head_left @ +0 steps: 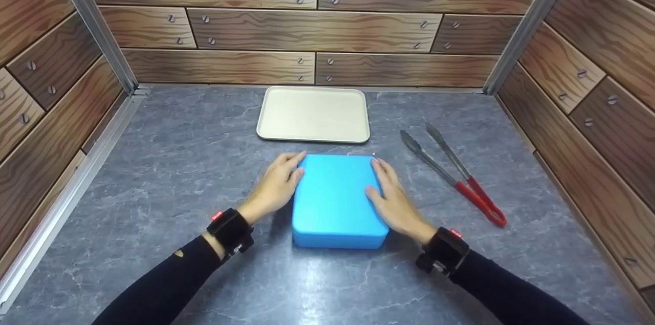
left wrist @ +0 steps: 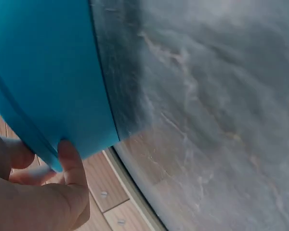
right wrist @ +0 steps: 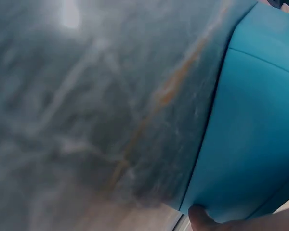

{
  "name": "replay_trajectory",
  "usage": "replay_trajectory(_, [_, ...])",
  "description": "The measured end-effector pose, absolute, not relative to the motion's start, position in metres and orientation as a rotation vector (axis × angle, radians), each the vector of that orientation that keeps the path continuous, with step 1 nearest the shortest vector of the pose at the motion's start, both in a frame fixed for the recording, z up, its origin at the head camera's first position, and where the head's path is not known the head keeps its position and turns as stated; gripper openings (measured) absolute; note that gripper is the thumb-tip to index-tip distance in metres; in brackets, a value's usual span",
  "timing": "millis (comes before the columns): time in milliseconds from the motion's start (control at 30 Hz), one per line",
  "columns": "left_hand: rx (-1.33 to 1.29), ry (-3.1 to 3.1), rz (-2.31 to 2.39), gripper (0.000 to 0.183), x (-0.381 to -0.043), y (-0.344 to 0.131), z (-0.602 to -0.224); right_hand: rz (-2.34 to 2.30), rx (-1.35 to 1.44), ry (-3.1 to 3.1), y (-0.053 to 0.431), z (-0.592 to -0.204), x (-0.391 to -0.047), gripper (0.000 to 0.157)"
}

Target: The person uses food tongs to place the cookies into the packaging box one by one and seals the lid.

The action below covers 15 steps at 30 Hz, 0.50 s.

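A bright blue rectangular box (head_left: 339, 197) with rounded corners sits on the grey marbled table, between both hands. My left hand (head_left: 274, 181) holds its left side toward the far corner; in the left wrist view, a fingertip (left wrist: 70, 151) presses the blue side wall. On the opposite side, my right hand (head_left: 395, 199) grips the box, its thumb at the top edge and its fingers along the far right corner. The right wrist view catches one fingertip (right wrist: 200, 216) low against the box's side. Most of that hand is out of this view.
Behind the box lies a cream rectangular tray (head_left: 313, 114). Metal tongs with red handles (head_left: 481, 199) rest spread apart to the right. Wood-patterned panels (head_left: 312, 30) wall in the table at the back and on both sides, with metal corner posts (head_left: 92, 23).
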<state>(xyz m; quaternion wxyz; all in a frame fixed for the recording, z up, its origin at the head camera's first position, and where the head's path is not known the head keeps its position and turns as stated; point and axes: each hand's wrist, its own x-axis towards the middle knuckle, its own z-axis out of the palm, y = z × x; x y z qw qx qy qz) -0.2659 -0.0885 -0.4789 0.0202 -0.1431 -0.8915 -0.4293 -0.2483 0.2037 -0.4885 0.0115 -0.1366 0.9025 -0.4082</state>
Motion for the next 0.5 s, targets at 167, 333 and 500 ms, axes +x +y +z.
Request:
replay_trajectory(167, [-0.462,-2.756,-1.250,0.050,-0.261,-0.082,-0.481,-1.189,-0.480,2.845,0.202,-0.489,-0.247,0.069])
replay_trajectory(333, [-0.430,-2.781,-1.148,0.051,-0.258,-0.076,-0.483,-1.083,-0.495,2.858,0.201,-0.487,-0.247,0.069])
replay_trajectory(500, [-0.465,-2.777,-1.075,0.050,-0.255,-0.073,-0.486,-1.035,-0.497,2.877,0.200,-0.486,-0.246,0.069])
